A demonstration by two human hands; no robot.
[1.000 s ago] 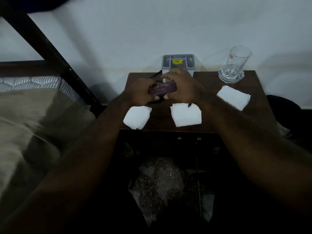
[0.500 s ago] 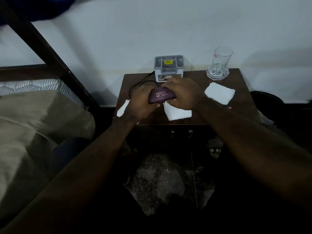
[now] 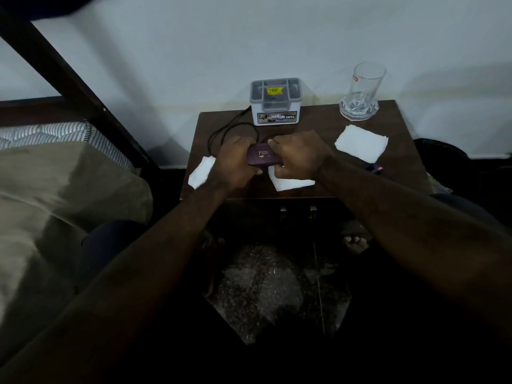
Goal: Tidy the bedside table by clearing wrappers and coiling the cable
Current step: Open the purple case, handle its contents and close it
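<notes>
Wooden table (image 3: 318, 128), white wall (image 3: 277, 37). Before the box (image 3: 275, 102): your left hand (image 3: 234, 166) and right hand (image 3: 299, 156), fingers curled round a case (image 3: 260, 159). Cable (image 3: 213, 135) left of box, glass (image 3: 364, 87) right.

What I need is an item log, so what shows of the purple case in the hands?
The purple case is a dark, oblong box with rounded edges and a matte-looking shell. Pale lettering starting PRIN shows on top, the rest hidden. It lies roughly level, long side left to right, over the bedside table. The left hand grips its left end; the right hand curls over its right end.
</notes>
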